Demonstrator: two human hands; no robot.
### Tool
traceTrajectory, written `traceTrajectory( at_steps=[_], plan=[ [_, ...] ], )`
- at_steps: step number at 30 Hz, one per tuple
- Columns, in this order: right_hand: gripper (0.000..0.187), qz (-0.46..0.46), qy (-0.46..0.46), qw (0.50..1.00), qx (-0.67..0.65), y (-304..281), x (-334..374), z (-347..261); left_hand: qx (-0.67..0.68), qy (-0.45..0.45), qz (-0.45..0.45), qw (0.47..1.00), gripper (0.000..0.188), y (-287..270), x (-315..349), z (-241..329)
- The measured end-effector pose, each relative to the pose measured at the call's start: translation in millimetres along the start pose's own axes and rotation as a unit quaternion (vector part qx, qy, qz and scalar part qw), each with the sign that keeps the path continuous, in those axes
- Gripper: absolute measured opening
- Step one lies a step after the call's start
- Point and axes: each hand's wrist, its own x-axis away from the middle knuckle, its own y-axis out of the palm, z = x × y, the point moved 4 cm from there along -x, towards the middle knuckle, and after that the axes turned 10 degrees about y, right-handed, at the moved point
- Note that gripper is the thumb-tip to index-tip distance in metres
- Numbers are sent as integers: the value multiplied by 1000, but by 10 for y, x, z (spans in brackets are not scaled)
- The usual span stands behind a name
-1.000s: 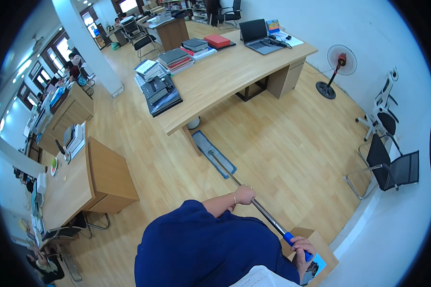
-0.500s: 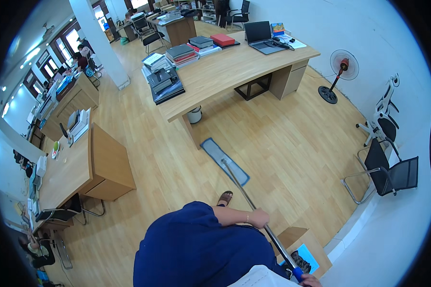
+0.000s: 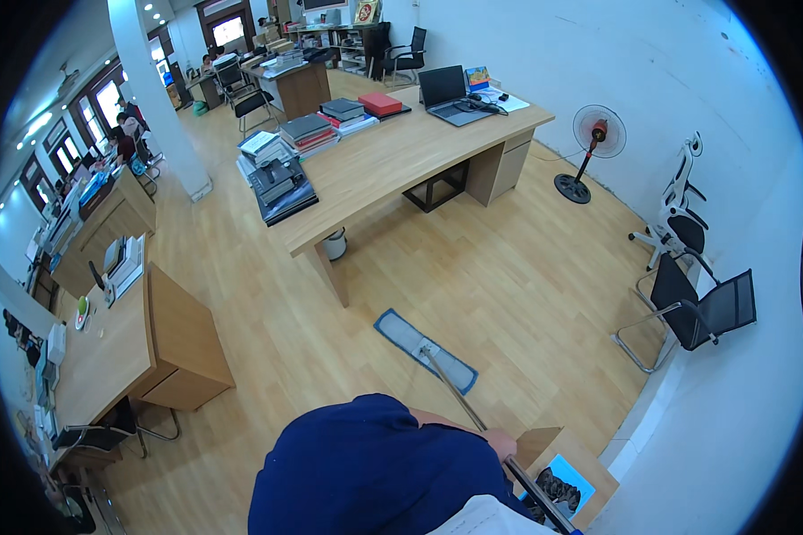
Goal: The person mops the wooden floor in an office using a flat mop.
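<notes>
Blue-edged grey rectangular mop pad flat on pale wood-plank floor; left hand, fingers clamped round silver metal pole; right hand out of view. Pad likely soft, light; pole looks stiff, slick, best gripped firmly mid-shaft.

1. The head view looks down from above the wearer's blue clothing, which is closest.
2. It faces forward past the mop, across the floor, toward the desk farther off.

Wood-plank floor holds blue-edged mop pad, standing fan, bench. Bench carries open laptop, stacked folders.
</notes>
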Motion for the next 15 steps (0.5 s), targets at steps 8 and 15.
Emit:
traceTrajectory(
  at_steps=[8,15],
  plan=[
    [38,-453,-264,848,-72,1056,-185,235,-81,-33,53,995,13,-530,731,-551],
    [30,-160,-33,982,-98,2515,-429,473,67,75,24,995,66,-2133,1713,-109]
  ],
)
